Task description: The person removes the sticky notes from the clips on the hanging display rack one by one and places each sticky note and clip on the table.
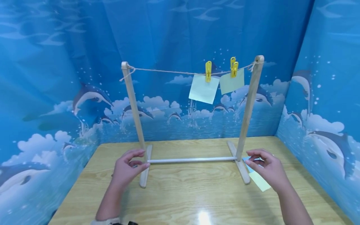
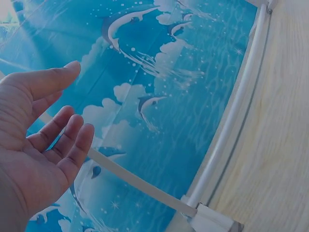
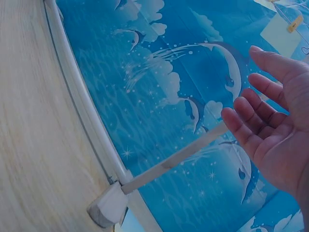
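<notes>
My left hand [image 1: 127,167], fingers loosely bent and holding nothing, hovers beside the left post [image 1: 133,103] of a wooden rack. My right hand [image 1: 268,168] is likewise relaxed, near the base of the right post [image 1: 250,106]. Both palms look bare in the wrist views, where the left hand [image 2: 43,145] and right hand [image 3: 280,130] appear with gently curved fingers. A string [image 1: 166,71] runs between the post tops. On it a yellow clothespin [image 1: 208,71] grips a pale square note [image 1: 203,89], and another clothespin [image 1: 234,69] a greener note [image 1: 232,82].
One more yellow clothespin [image 1: 232,61] sits on the string's right part. A white rod [image 1: 191,160] joins the rack's feet. Partly behind my right hand, a yellow-green note [image 1: 259,181] and a blue one [image 1: 247,162] lie on the wooden table [image 1: 180,197]. Dolphin-print curtains [image 1: 168,37] surround it.
</notes>
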